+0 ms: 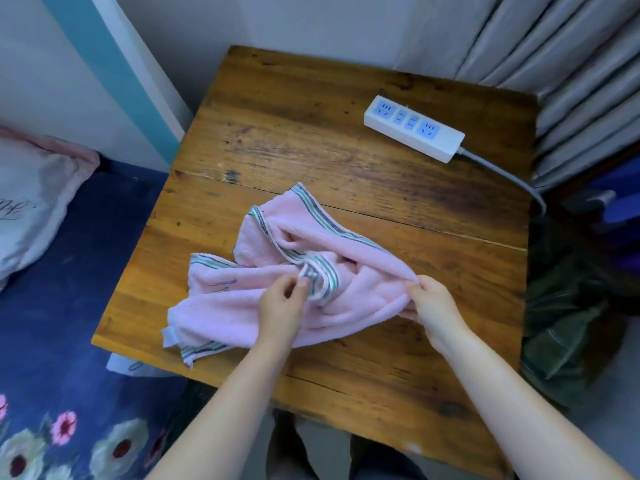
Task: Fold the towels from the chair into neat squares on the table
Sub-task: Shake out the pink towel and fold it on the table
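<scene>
Both forearms bare, no sleeves in view. No rings, watch or bracelet on left hand [281, 306] or right hand [437, 303]. Nails short, unpainted as far as visible. Below the counter edge: dark trousers [381, 462], detail too dim to tell.

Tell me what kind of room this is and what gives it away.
Most likely a bedroom at home. A bed with a dark blue floral cover and a pillow stands beside the wooden table, grey curtains hang behind it, and a household power strip lies on the table.
</scene>
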